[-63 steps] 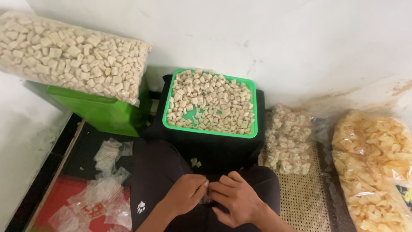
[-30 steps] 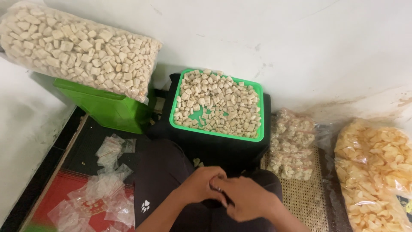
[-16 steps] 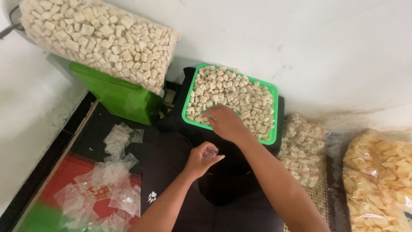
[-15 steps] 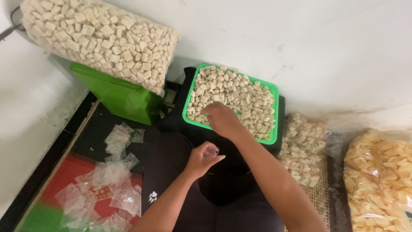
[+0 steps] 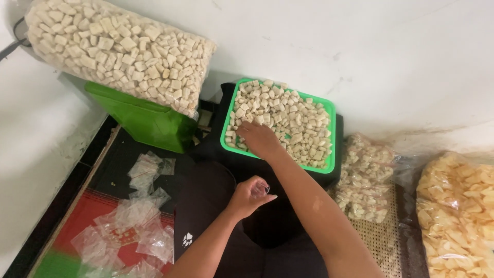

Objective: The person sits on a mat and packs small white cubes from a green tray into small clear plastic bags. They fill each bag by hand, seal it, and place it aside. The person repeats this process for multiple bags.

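A green tray point(image 5: 331, 135) full of pale cube-shaped snack pieces point(image 5: 293, 121) sits on a black stand in front of me. My right hand point(image 5: 260, 140) reaches into the tray's near left corner, palm down, with its fingers curled into the pieces. My left hand point(image 5: 249, 194) hovers lower, above my dark-clothed lap. It pinches a small clear plastic bag point(image 5: 263, 189) between thumb and fingers. The two hands are apart, the left about a hand's length below the right.
A large clear bag of the same pieces point(image 5: 118, 51) lies on a green bin point(image 5: 141, 121) at the upper left. Several empty small plastic bags point(image 5: 136, 226) lie on a red mat. Filled packets point(image 5: 365, 175) and a big bag of yellow chips point(image 5: 458, 216) lie right.
My hands were together over my lap. The right hand then reached up into the tray and now sits at its near left corner, while the left stays low with the small bag.
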